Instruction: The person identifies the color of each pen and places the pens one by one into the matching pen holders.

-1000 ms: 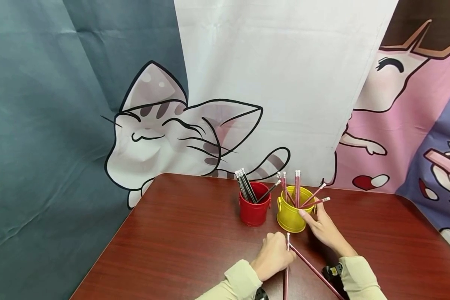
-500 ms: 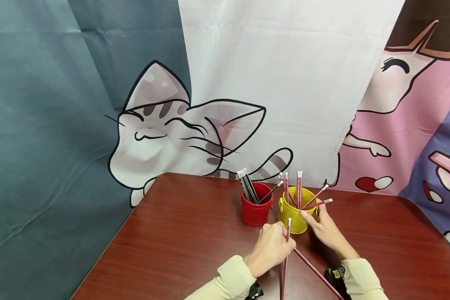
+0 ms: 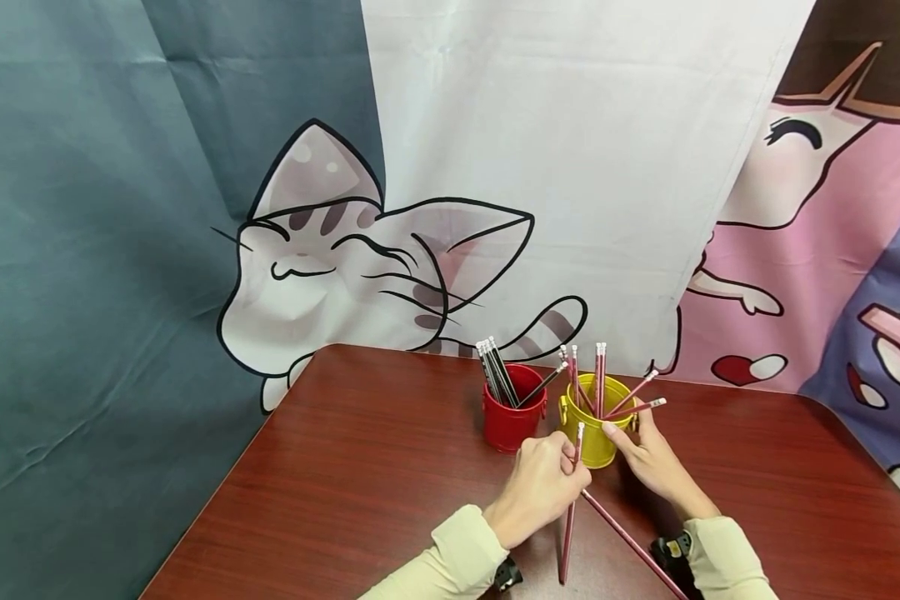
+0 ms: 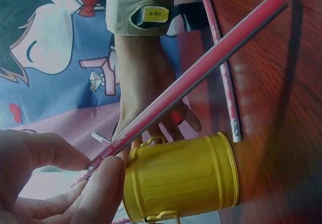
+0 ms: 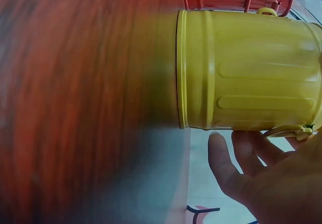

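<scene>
My left hand pinches a red pencil near its eraser end and holds it steeply tilted, eraser up, just in front of the yellow bucket. In the left wrist view the fingers pinch that pencil beside the yellow bucket. My right hand holds the bucket, thumb at the front rim and fingers round its right side. The right wrist view has this hand against the bucket. Several red pencils stand in the bucket.
A red bucket with several dark pencils stands just left of the yellow one. Another red pencil lies on the wooden table near my right wrist. A cartoon cloth backdrop hangs behind the table's far edge.
My left hand has lifted its pencil off the table and carried it forward, up to the yellow bucket's front. My right hand has stayed on the bucket.
</scene>
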{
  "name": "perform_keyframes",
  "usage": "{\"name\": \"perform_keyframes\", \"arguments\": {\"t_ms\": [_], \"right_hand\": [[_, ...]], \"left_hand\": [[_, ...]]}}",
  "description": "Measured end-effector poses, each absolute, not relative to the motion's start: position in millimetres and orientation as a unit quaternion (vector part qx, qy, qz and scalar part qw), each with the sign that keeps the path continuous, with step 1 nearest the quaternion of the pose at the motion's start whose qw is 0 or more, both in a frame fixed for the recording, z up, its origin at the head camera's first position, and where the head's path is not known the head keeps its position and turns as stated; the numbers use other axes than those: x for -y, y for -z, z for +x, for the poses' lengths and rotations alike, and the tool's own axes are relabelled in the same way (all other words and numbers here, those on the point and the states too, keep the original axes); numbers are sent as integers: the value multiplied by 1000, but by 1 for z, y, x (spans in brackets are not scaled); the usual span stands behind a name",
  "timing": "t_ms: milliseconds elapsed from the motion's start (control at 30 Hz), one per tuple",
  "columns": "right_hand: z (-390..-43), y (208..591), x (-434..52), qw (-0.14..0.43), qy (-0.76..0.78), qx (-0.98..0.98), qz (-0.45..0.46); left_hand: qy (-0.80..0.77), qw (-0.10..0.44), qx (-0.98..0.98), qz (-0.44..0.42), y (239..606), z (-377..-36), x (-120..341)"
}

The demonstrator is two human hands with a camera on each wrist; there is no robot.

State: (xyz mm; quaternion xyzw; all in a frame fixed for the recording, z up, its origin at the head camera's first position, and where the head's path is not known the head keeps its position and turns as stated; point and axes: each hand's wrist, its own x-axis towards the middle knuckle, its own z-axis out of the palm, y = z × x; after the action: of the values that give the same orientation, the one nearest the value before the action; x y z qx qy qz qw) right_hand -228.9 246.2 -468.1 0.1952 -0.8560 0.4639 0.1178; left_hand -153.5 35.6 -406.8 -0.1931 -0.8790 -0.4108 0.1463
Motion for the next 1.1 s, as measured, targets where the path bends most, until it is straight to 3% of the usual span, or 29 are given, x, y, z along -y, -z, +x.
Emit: {"name": "perform_keyframes", "arguments": {"t_ms": [533, 767, 1100], "right_hand": [[-212, 442, -235, 105, -476, 851, 195], [-226, 463, -244, 109, -469, 855, 192], [-230, 470, -247, 109, -470, 855, 189]], "left_hand": [[450, 206, 838, -229, 402, -163, -32], [447, 275, 803, -280, 402, -168, -30], [448, 306, 774, -326, 394, -173, -28]]}}
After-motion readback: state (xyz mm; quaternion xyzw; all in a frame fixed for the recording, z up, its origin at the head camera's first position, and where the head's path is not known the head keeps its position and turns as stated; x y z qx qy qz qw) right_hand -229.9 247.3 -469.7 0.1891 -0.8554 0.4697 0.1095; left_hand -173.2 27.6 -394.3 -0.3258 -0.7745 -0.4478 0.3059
